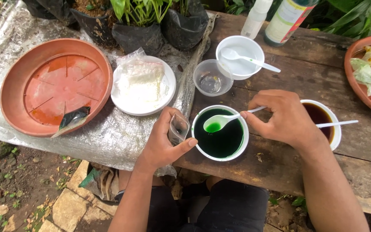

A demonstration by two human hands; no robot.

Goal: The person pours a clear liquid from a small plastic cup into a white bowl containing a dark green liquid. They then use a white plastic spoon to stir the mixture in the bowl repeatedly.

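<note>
At the left end of the worktop (305,77), on a sheet of clear plastic (22,38), sat a wide terracotta saucer (13,86) with a dark scrap of bag (74,118) lying against its near rim. Just right of it stood a white plate (168,92) bearing a clear bag of white crystals (139,77), with black nursery bags of plants (136,36) lined along the far edge behind them. The left hand (164,144) was at the near edge, its grip closed round a small clear plastic pouch (177,128) held just beside the white bowl of green liquid (220,133). The right hand (282,118) reached over from the right, fingers pinched on the handle of a white spoon (220,121), whose bowl hung over the green liquid with some of it pooled inside. Behind the green bowl stood an empty clear cup (211,77) and, touching it, a white bowl with another spoon (241,57); two bottles (280,17) stood at the far edge. The right wrist partly hid a bowl of brown liquid (323,118) with its own spoon. A second terracotta dish (357,86) with clear bags lay at the right edge
</note>
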